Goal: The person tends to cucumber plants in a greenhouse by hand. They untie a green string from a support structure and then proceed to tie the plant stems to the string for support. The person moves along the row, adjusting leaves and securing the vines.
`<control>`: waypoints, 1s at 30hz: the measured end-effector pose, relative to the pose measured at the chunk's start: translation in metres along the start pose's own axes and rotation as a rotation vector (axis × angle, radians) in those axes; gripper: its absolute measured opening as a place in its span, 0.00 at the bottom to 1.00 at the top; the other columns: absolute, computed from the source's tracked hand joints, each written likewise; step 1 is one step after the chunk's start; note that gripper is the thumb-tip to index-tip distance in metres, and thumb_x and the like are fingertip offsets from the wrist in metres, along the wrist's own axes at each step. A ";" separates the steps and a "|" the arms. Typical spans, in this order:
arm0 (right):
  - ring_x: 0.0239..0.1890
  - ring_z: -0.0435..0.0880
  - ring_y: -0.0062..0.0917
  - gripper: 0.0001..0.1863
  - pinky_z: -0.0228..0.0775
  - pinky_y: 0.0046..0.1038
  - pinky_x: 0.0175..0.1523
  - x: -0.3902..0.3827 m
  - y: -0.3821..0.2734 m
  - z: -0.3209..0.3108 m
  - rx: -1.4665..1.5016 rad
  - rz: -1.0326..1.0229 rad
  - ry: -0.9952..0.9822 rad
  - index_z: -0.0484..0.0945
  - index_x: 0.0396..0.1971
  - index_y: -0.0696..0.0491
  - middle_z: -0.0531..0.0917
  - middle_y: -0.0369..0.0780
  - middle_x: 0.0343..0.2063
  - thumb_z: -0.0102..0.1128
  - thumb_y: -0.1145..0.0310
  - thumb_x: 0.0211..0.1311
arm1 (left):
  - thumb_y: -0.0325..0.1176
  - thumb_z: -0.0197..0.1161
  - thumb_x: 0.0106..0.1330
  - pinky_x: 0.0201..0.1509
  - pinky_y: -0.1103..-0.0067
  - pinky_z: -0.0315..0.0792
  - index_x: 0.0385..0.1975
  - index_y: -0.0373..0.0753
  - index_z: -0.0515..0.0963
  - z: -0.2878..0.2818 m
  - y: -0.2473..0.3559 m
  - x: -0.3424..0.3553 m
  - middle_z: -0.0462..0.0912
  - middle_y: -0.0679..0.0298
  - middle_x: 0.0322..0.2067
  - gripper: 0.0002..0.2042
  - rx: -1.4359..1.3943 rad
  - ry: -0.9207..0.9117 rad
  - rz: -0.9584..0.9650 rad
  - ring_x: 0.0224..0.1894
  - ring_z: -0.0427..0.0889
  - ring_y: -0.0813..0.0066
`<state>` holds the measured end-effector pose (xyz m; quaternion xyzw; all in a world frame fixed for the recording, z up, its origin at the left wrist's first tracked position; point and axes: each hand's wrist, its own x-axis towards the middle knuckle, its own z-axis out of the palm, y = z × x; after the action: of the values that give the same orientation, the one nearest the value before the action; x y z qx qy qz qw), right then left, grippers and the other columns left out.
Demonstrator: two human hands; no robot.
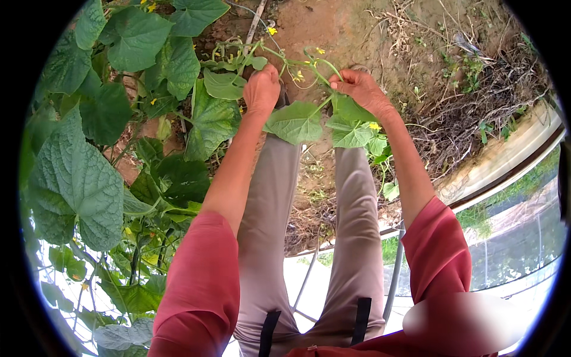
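Note:
A cucumber vine (322,76) with yellow flowers, curling tendrils and broad leaves stretches between my two hands. Thumb and fingers of my right hand (364,91) pinch its green stem on the right. My left hand (262,90) is closed beside the vine's other end, its fingers curled in and hidden behind the back of the hand, so what they grip is out of sight. Below the stem hangs a large leaf (295,122), in front of my trouser legs. Another leaf (225,85) lies just left of my left wrist.
Dense cucumber plants (140,38) fill the left side. A thin stake (256,21) and a wire stand beyond my left hand. Bare brown soil (339,27) lies ahead, with dry plant litter (476,113) at the right, along a pale curved edge (505,152) beside clear sheeting.

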<state>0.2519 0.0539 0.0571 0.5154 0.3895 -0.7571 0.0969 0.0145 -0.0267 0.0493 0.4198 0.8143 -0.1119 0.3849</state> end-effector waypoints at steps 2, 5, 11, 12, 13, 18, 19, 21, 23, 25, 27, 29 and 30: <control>0.25 0.69 0.13 0.10 0.64 0.21 0.33 -0.008 -0.019 0.006 0.076 0.049 -0.027 0.80 0.36 0.55 0.75 0.29 0.21 0.61 0.65 0.60 | 0.38 0.51 0.66 0.37 0.68 0.73 0.42 0.38 0.76 0.016 -0.015 -0.006 0.83 0.56 0.36 0.13 -0.425 -0.263 0.027 0.30 0.81 0.60; 0.25 0.69 0.12 0.10 0.64 0.20 0.32 -0.014 -0.025 0.000 0.090 0.103 -0.058 0.80 0.36 0.55 0.75 0.28 0.21 0.60 0.65 0.61 | 0.40 0.53 0.66 0.46 0.69 0.71 0.55 0.42 0.69 0.006 0.042 -0.017 0.74 0.62 0.54 0.19 -0.751 -0.486 -0.500 0.47 0.76 0.68; 0.25 0.69 0.11 0.09 0.64 0.20 0.31 -0.014 -0.034 0.007 0.104 0.068 -0.097 0.80 0.34 0.55 0.74 0.28 0.21 0.59 0.65 0.62 | 0.42 0.56 0.66 0.52 0.70 0.66 0.57 0.45 0.68 0.059 0.036 -0.008 0.70 0.70 0.58 0.20 -1.599 -0.046 -0.536 0.57 0.69 0.72; 0.24 0.69 0.11 0.09 0.64 0.20 0.31 -0.013 -0.034 0.006 0.112 0.083 -0.101 0.80 0.34 0.55 0.74 0.28 0.21 0.59 0.65 0.62 | 0.40 0.56 0.66 0.49 0.71 0.66 0.55 0.46 0.69 0.060 0.039 -0.006 0.72 0.70 0.55 0.18 -1.674 -0.024 -0.546 0.55 0.70 0.74; 0.24 0.69 0.11 0.09 0.64 0.20 0.31 -0.011 -0.031 0.004 0.104 0.069 -0.105 0.80 0.34 0.55 0.74 0.28 0.21 0.59 0.65 0.62 | 0.39 0.56 0.67 0.47 0.72 0.67 0.52 0.46 0.70 0.062 0.043 -0.005 0.75 0.71 0.52 0.15 -1.749 0.000 -0.555 0.52 0.71 0.75; 0.26 0.74 0.11 0.10 0.67 0.18 0.31 -0.010 -0.024 -0.002 -0.021 0.032 -0.131 0.80 0.38 0.55 0.78 0.29 0.25 0.60 0.64 0.62 | 0.34 0.51 0.70 0.38 0.75 0.66 0.37 0.44 0.72 0.060 0.053 -0.010 0.79 0.69 0.33 0.03 -2.019 0.079 -0.505 0.35 0.74 0.78; 0.26 0.74 0.10 0.10 0.67 0.18 0.31 -0.011 -0.025 -0.002 0.006 0.051 -0.127 0.80 0.37 0.55 0.78 0.29 0.25 0.60 0.64 0.62 | 0.33 0.50 0.70 0.36 0.76 0.66 0.37 0.44 0.72 0.061 0.053 -0.014 0.76 0.69 0.30 0.04 -2.003 0.102 -0.463 0.32 0.72 0.78; 0.26 0.73 0.10 0.10 0.67 0.18 0.31 -0.014 -0.027 -0.004 0.062 0.086 -0.116 0.80 0.37 0.55 0.78 0.29 0.25 0.61 0.65 0.62 | 0.32 0.49 0.71 0.33 0.77 0.65 0.35 0.42 0.71 0.064 0.055 -0.023 0.72 0.69 0.25 0.05 -1.969 0.143 -0.377 0.27 0.69 0.79; 0.27 0.72 0.10 0.09 0.67 0.18 0.33 -0.016 -0.027 -0.004 0.060 0.088 -0.117 0.80 0.37 0.55 0.78 0.29 0.25 0.61 0.66 0.62 | 0.31 0.47 0.71 0.29 0.78 0.63 0.34 0.40 0.71 0.064 0.052 -0.028 0.67 0.70 0.22 0.06 -1.891 0.149 -0.464 0.23 0.64 0.80; 0.27 0.72 0.10 0.08 0.66 0.18 0.33 -0.018 -0.024 -0.004 0.033 0.052 -0.115 0.80 0.37 0.55 0.77 0.29 0.25 0.61 0.67 0.62 | 0.29 0.45 0.69 0.25 0.77 0.60 0.32 0.38 0.70 0.060 0.055 -0.031 0.62 0.71 0.19 0.06 -1.853 0.198 -0.549 0.20 0.59 0.80; 0.27 0.71 0.10 0.08 0.66 0.18 0.34 -0.019 -0.020 0.002 -0.012 -0.024 -0.110 0.80 0.37 0.55 0.77 0.29 0.24 0.61 0.68 0.62 | 0.28 0.45 0.68 0.25 0.77 0.60 0.32 0.38 0.70 0.057 0.054 -0.028 0.62 0.71 0.19 0.06 -1.899 0.212 -0.654 0.20 0.60 0.79; 0.27 0.70 0.14 0.08 0.65 0.20 0.35 -0.022 -0.017 0.007 -0.024 -0.080 -0.091 0.79 0.36 0.56 0.77 0.32 0.23 0.60 0.69 0.60 | 0.25 0.46 0.65 0.23 0.76 0.59 0.30 0.39 0.70 0.057 0.049 -0.024 0.64 0.69 0.19 0.05 -2.001 0.224 -0.718 0.20 0.62 0.78; 0.27 0.70 0.15 0.08 0.65 0.21 0.36 -0.022 -0.016 0.010 -0.028 -0.105 -0.080 0.79 0.35 0.57 0.77 0.34 0.22 0.60 0.70 0.59 | 0.25 0.46 0.65 0.22 0.77 0.58 0.28 0.39 0.68 0.054 0.054 -0.023 0.63 0.70 0.19 0.05 -1.958 0.237 -0.784 0.19 0.59 0.79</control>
<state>0.2463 0.0526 0.0858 0.4621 0.4225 -0.7756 0.0799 0.0933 -0.0342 0.0372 -0.3569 0.6602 0.5181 0.4104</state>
